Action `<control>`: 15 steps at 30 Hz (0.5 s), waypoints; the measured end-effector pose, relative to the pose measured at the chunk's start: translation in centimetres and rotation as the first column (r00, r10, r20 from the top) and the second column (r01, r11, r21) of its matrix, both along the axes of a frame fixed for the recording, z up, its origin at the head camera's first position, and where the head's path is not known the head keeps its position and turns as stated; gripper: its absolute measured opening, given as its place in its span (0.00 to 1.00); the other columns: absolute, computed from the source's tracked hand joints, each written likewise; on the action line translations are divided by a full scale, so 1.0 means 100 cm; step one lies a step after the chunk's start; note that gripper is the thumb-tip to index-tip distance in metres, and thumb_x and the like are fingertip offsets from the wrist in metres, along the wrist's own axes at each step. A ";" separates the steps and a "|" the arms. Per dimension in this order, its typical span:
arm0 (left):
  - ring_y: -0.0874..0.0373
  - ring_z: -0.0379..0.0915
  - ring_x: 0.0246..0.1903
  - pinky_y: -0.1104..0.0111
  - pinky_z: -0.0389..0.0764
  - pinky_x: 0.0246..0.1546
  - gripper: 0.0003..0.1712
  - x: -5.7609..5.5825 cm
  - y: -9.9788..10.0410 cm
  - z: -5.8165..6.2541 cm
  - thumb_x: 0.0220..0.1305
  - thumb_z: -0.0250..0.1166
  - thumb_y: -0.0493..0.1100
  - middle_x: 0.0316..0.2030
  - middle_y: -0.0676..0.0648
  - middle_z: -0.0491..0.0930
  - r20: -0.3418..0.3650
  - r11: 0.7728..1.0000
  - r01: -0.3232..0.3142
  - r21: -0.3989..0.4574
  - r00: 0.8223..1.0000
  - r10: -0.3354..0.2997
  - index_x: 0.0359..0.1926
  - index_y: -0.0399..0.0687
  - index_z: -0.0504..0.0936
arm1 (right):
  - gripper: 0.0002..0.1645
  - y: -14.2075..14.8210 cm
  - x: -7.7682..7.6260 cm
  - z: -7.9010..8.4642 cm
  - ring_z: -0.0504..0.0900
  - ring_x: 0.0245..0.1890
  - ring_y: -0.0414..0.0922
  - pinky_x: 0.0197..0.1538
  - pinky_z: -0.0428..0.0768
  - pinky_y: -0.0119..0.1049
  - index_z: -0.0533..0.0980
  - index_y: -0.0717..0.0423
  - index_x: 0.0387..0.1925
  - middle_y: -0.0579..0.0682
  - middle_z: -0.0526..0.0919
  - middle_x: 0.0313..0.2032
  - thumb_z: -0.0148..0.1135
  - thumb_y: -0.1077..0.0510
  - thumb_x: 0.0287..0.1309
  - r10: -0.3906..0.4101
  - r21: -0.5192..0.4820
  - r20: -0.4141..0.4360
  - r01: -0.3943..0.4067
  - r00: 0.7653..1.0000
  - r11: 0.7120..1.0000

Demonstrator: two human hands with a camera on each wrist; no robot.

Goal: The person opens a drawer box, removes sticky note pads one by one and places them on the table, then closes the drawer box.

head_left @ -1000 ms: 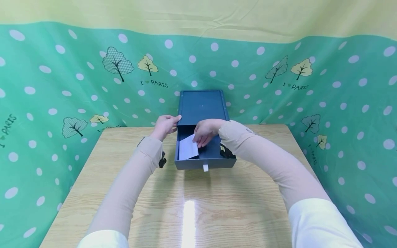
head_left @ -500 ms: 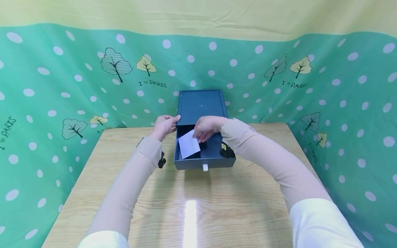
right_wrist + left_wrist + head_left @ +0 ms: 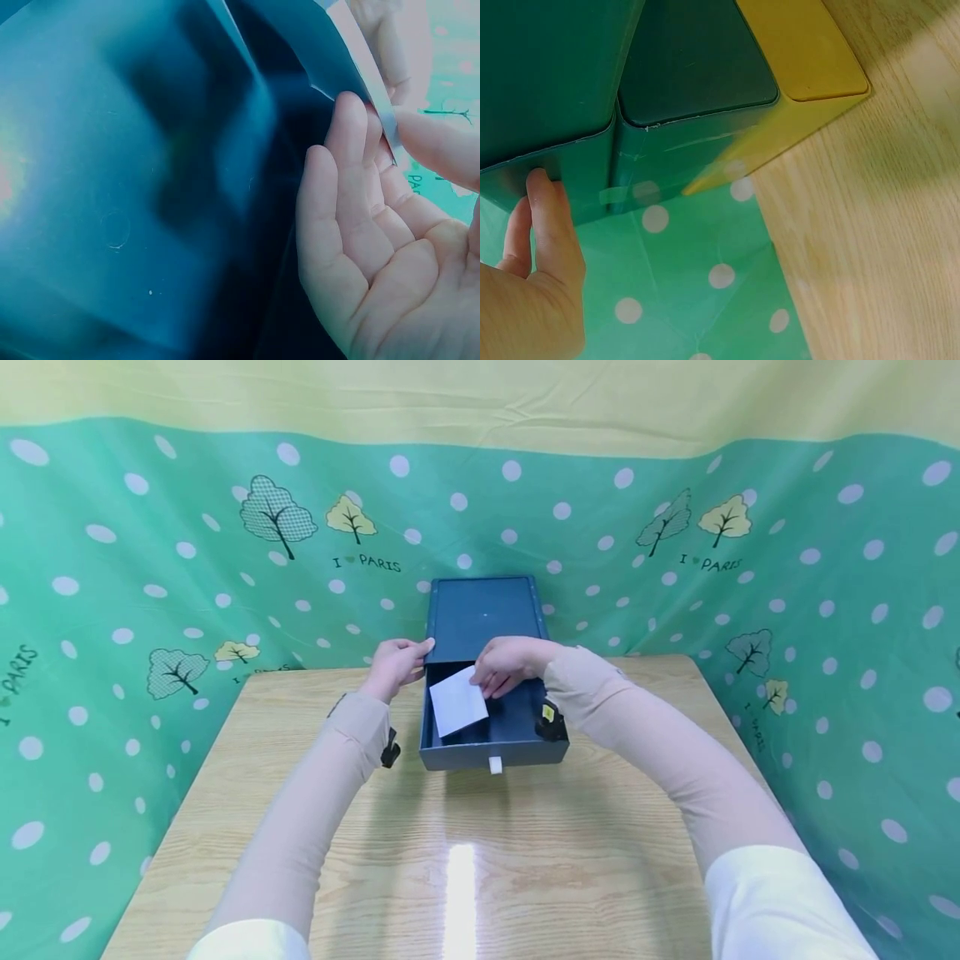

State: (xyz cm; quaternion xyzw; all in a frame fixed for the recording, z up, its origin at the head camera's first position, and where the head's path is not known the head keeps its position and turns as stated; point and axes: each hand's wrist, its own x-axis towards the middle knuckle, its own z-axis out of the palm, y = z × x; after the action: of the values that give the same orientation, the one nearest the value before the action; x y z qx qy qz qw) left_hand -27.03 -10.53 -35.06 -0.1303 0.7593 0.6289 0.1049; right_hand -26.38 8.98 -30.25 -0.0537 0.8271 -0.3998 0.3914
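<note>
One card (image 3: 458, 703) rose, pinched by right grip (image 3: 509, 664); left grip (image 3: 395, 667), uncurled, touches one box (image 3: 480, 614).

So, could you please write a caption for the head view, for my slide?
Right hand pinches a white card over an open drawer while the left hand touches the box.

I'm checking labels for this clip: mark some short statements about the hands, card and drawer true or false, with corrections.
1. The right hand holds the white card. True.
2. The left hand holds it too. False: that hand touches the blue box.
3. The drawer is pulled open. True.
4. The drawer's front has a white tab. True.
5. The card lies on the table. False: it is held at the open drawer.
</note>
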 end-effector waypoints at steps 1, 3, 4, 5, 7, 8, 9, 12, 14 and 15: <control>0.50 0.70 0.51 0.61 0.77 0.58 0.14 0.000 0.000 0.000 0.65 0.61 0.49 0.44 0.46 0.71 -0.001 1.000 0.001 -0.001 1.000 -0.001 0.37 0.42 0.72 | 0.10 0.001 0.000 0.000 0.83 0.31 0.43 0.53 0.82 0.42 0.75 0.62 0.43 0.52 0.82 0.32 0.58 0.60 0.63 -0.005 -0.008 0.003 0.005 1.000 1.000; 0.51 0.70 0.50 0.60 0.77 0.58 0.14 0.000 0.000 0.000 0.65 0.61 0.49 0.43 0.47 0.71 -0.003 1.000 -0.002 0.004 1.000 0.002 0.36 0.42 0.72 | 0.09 0.002 0.000 -0.001 0.83 0.31 0.43 0.54 0.82 0.43 0.75 0.61 0.42 0.52 0.81 0.31 0.58 0.60 0.63 -0.014 -0.022 0.008 0.014 1.000 1.000; 0.51 0.70 0.50 0.60 0.77 0.58 0.14 0.001 0.000 0.000 0.65 0.61 0.49 0.43 0.47 0.71 -0.005 1.000 -0.002 0.004 1.000 0.002 0.36 0.42 0.72 | 0.08 0.003 0.000 -0.001 0.83 0.31 0.43 0.54 0.82 0.43 0.75 0.61 0.41 0.51 0.81 0.31 0.58 0.61 0.62 -0.018 -0.028 0.011 0.018 1.000 0.999; 0.51 0.70 0.49 0.61 0.77 0.58 0.14 0.001 0.000 0.000 0.65 0.61 0.49 0.42 0.48 0.71 -0.006 1.000 -0.002 0.004 1.000 0.002 0.36 0.42 0.72 | 0.07 0.003 0.000 -0.001 0.83 0.31 0.43 0.54 0.81 0.43 0.75 0.61 0.40 0.51 0.81 0.30 0.58 0.61 0.62 -0.023 -0.035 0.014 0.023 1.000 0.999; 0.52 0.70 0.49 0.61 0.77 0.58 0.14 0.001 0.000 0.000 0.65 0.61 0.50 0.42 0.48 0.70 -0.007 1.000 -0.003 0.000 1.000 0.003 0.35 0.43 0.72 | 0.07 0.004 0.001 -0.002 0.83 0.31 0.43 0.55 0.81 0.43 0.74 0.61 0.40 0.51 0.81 0.29 0.58 0.61 0.62 -0.033 -0.046 0.021 0.034 0.999 0.998; 0.52 0.70 0.49 0.61 0.77 0.57 0.14 0.001 0.000 0.000 0.65 0.61 0.50 0.43 0.48 0.71 -0.007 1.000 -0.003 -0.004 1.000 0.003 0.35 0.43 0.72 | 0.06 0.005 0.001 -0.003 0.83 0.30 0.43 0.55 0.81 0.44 0.74 0.61 0.39 0.51 0.81 0.29 0.58 0.61 0.62 -0.039 -0.052 0.026 0.040 0.999 0.998; 0.52 0.70 0.50 0.62 0.78 0.57 0.14 0.001 0.000 0.000 0.65 0.61 0.50 0.43 0.48 0.71 -0.008 1.000 -0.002 -0.008 1.000 0.001 0.35 0.43 0.72 | 0.06 0.005 0.001 -0.003 0.82 0.30 0.43 0.55 0.81 0.44 0.74 0.61 0.39 0.51 0.81 0.29 0.58 0.61 0.63 -0.043 -0.059 0.030 0.045 0.999 0.997; 0.50 0.70 0.52 0.62 0.78 0.57 0.14 0.002 0.001 0.001 0.65 0.61 0.50 0.45 0.47 0.71 -0.006 1.000 -0.001 -0.008 1.000 0.001 0.36 0.43 0.73 | 0.06 0.007 0.002 -0.004 0.82 0.29 0.42 0.56 0.80 0.45 0.75 0.60 0.38 0.51 0.81 0.30 0.57 0.61 0.63 -0.047 -0.076 0.042 0.050 0.998 0.996; 0.49 0.70 0.54 0.62 0.77 0.58 0.15 0.001 0.001 0.000 0.65 0.61 0.50 0.49 0.45 0.71 -0.003 1.000 -0.001 -0.004 1.000 0.001 0.38 0.42 0.73 | 0.04 0.008 0.002 -0.004 0.83 0.29 0.42 0.55 0.81 0.44 0.75 0.60 0.36 0.51 0.82 0.30 0.57 0.61 0.63 -0.043 -0.091 0.048 0.047 0.998 0.995; 0.49 0.70 0.54 0.61 0.77 0.58 0.15 0.001 0.001 0.000 0.65 0.61 0.50 0.50 0.44 0.71 -0.002 1.000 -0.001 -0.001 1.000 0.001 0.39 0.42 0.73 | 0.04 0.009 0.003 -0.003 0.82 0.29 0.42 0.54 0.82 0.43 0.74 0.59 0.35 0.51 0.82 0.30 0.57 0.61 0.63 -0.041 -0.100 0.051 0.046 0.998 0.994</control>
State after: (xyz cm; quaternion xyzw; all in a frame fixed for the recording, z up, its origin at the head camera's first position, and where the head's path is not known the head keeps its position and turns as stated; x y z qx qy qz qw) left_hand -26.92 -10.47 -35.03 -0.1302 0.7596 0.6287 0.1039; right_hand -26.12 9.91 -30.56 -0.0455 0.7969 -0.4507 0.3997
